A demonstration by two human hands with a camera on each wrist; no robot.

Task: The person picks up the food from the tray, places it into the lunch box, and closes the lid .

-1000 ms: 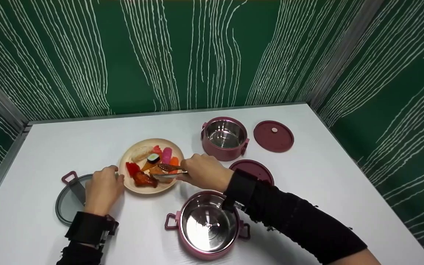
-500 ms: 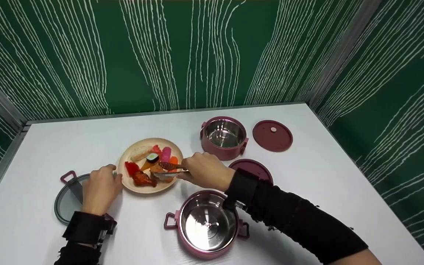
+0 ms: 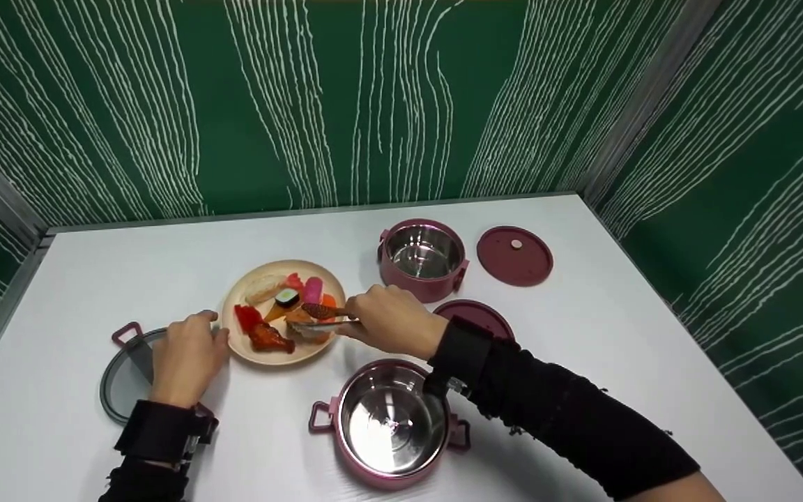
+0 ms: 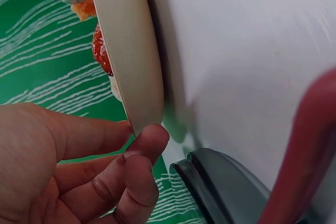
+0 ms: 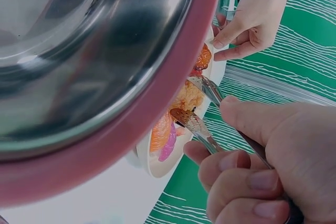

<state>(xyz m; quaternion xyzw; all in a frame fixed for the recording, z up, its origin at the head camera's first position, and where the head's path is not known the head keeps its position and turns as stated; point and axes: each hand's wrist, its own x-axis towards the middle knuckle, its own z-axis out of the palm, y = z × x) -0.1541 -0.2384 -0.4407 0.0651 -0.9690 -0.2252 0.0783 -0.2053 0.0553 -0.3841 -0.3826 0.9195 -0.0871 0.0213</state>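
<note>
My left hand (image 3: pixel 189 359) pinches the near-left rim of a beige plate (image 3: pixel 272 358) between thumb and fingers, as the left wrist view shows. My right hand (image 3: pixel 391 324) holds metal tongs (image 5: pixel 197 127) with perforated ends. Those ends lie on either side of a golden-brown fried piece (image 5: pixel 189 97) on the plate; whether they press firmly on it I cannot tell. Around it on the plate lie a glazed drumstick (image 3: pixel 270 339), a red piece (image 3: pixel 248 317), a sushi roll (image 3: pixel 287 298), a pink piece (image 3: pixel 313 290), an orange piece (image 3: pixel 329 307) and a pale dumpling-like piece (image 3: pixel 264 288).
A pink pot (image 3: pixel 391 425) with steel interior and two handles stands below my right wrist. A smaller pot (image 3: pixel 422 258) stands farther back, beside a maroon lid (image 3: pixel 515 256). Another maroon lid (image 3: pixel 475 315) is partly under my right forearm. A grey-rimmed glass lid (image 3: pixel 123 383) lies by my left hand.
The tongs' two ends have drawn slightly closer together about the fried piece. My left hand stays at the plate's rim, and the plate, pots and lids keep their places.
</note>
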